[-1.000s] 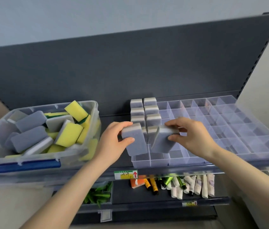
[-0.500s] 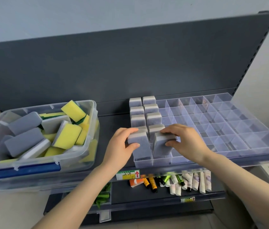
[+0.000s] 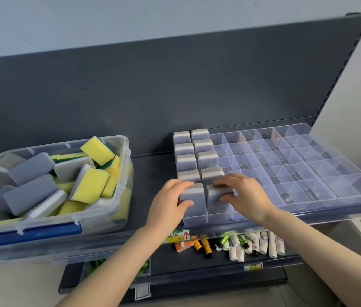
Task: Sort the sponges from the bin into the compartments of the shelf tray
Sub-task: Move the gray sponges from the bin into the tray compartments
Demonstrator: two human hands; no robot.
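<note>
Head view: a clear tray (image 3: pixel 330 185) with many compartments lies on a dark shelf (image 3: pixel 150 171).

The left grip (image 3: pixel 168 202), a bare hand, grasps a grey sponge, the left sponge (image 3: pixel 194 200). Its thumb lies on the sponge's front face and its fingers curl over the top. This sponge stands upright in the tray's front-left corner compartment.

The right grip (image 3: pixel 246 196), also a bare hand, grasps the right sponge (image 3: pixel 216 198) in the same way. That sponge stands upright in the next compartment of the tray's front row, just beside the first.

Behind these two, eight more grey sponges (image 3: pixel 185 162) stand on edge and fill the tray's two leftmost columns to its back wall. The rest of the tray's compartments hold nothing.

Left of the tray and apart from it, a clear bin (image 3: pixel 117 209) stands on the same shelf. It is heaped with yellow sponges (image 3: pixel 89 185) and grey ones (image 3: pixel 31 193).

Below the tray's front edge there is a yellow-green label (image 3: pixel 178 235). Under that, small tubes (image 3: pixel 252 242) lie on a lower shelf.
</note>
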